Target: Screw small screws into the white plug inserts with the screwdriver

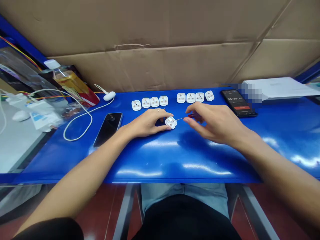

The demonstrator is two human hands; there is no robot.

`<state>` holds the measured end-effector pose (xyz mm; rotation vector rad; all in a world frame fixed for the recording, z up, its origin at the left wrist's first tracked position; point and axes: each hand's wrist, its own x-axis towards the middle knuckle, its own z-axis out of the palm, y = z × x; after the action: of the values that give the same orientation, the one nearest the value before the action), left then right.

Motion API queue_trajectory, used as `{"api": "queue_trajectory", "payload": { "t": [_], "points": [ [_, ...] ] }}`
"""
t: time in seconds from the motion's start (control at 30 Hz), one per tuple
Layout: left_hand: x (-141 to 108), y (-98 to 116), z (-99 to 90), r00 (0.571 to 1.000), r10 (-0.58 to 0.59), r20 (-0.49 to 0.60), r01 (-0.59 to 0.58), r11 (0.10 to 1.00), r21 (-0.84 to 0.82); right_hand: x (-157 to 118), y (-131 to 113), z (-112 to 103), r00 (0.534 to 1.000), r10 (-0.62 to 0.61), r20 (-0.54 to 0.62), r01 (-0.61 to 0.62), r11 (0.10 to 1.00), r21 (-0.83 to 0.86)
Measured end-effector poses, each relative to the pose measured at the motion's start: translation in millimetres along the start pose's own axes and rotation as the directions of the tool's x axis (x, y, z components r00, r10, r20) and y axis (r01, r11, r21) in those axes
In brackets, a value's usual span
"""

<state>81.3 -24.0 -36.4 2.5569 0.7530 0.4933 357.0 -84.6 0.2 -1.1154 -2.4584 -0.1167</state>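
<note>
My left hand [152,122] grips a small white plug-like part [171,122] by its left side, low over the blue table. Metal pieces show inside that part. In my right hand [212,121] is a thin screwdriver with a red handle [192,115], pinched between thumb and fingers. Its shaft points left and its tip is at the right edge of the white part. Behind my hands lie similar white parts in two groups, one at the left [154,101] and one at the right [190,97].
A dark phone [109,129] lies left of my left hand. Another phone [238,102], showing a timer, lies behind my right hand near a white box [280,88]. At the left are a bottle [72,83] and a looped white cable [91,120]. Cardboard [160,66] stands behind the table [160,160].
</note>
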Motion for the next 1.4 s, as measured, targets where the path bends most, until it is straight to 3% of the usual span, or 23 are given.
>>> {"api": "queue_trajectory", "payload": {
  "t": [0.23, 0.43, 0.63, 0.97, 1.4],
  "points": [
    [-0.3, -0.4, -0.3, 1.000, -0.015, 0.015, 0.015, 1.000, 0.009, -0.5, -1.6, 1.4, 0.999, -0.038, -0.024, 0.039, 0.998, 0.054],
    [-0.5, -0.1, -0.5, 1.000, -0.010, 0.020, 0.009, 1.000, 0.012, 0.0, -2.2, 1.3, 0.999, 0.038, -0.004, -0.038, 0.999, 0.003],
    [-0.6, -0.5, 0.2, 1.000, -0.014, 0.018, 0.014, 1.000, 0.018, 0.8, -2.3, 3.7, 0.998, -0.043, -0.037, 0.045, 0.997, 0.065],
    [-0.3, 1.6, -0.5, 1.000, -0.017, 0.019, 0.017, 1.000, 0.002, 1.6, -3.8, 2.3, 0.991, -0.072, -0.113, 0.086, 0.989, 0.123],
    [-0.3, 0.4, 0.0, 1.000, -0.021, 0.022, 0.021, 1.000, 0.009, 2.4, -3.5, 2.7, 0.996, -0.059, -0.067, 0.066, 0.993, 0.100]
  ]
}}
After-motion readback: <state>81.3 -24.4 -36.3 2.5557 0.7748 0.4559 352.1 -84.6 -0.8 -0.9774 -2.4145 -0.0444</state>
